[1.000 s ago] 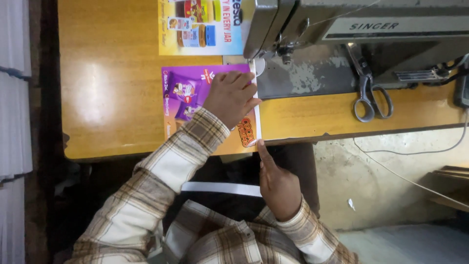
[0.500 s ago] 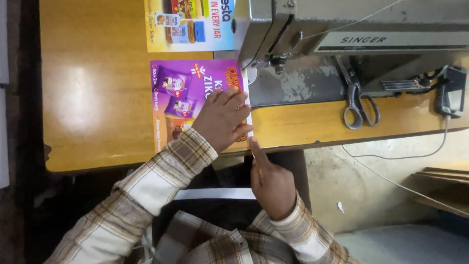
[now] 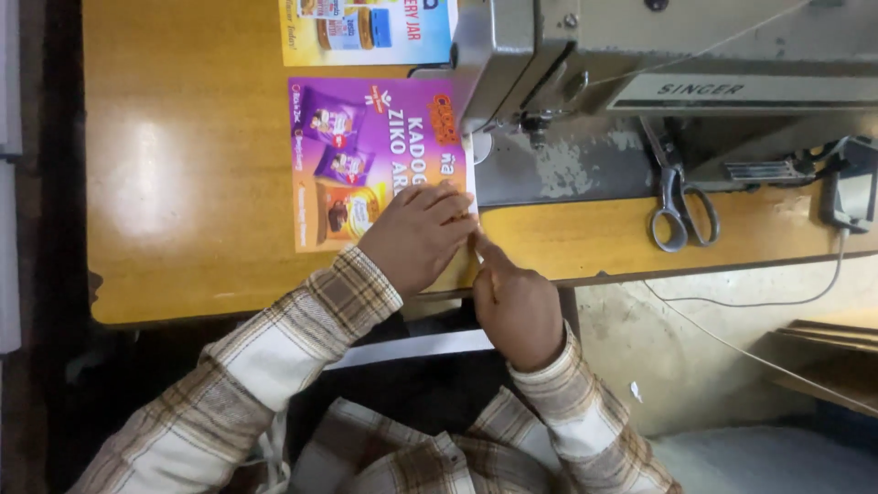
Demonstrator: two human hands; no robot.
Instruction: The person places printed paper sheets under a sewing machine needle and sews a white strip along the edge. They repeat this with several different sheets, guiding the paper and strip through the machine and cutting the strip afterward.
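Observation:
A purple printed sheet (image 3: 366,146) lies flat on the wooden table (image 3: 183,183), its right edge reaching under the head of a grey sewing machine (image 3: 585,64). My left hand (image 3: 416,233) rests palm down on the sheet's near right corner, fingers spread. My right hand (image 3: 517,302) sits at the table's front edge, index finger stretched out and touching the sheet's corner beside the left hand. Both arms wear checked sleeves.
A yellow printed sheet (image 3: 366,32) lies behind the purple one. Scissors (image 3: 677,201) rest on the machine bed to the right. A cable (image 3: 777,293) hangs over the table's front edge. A dark switch box (image 3: 851,187) sits at far right.
The purple sheet has slid further from the table's front edge toward the machine head. My right hand rose from below the table edge to touch the sheet's corner.

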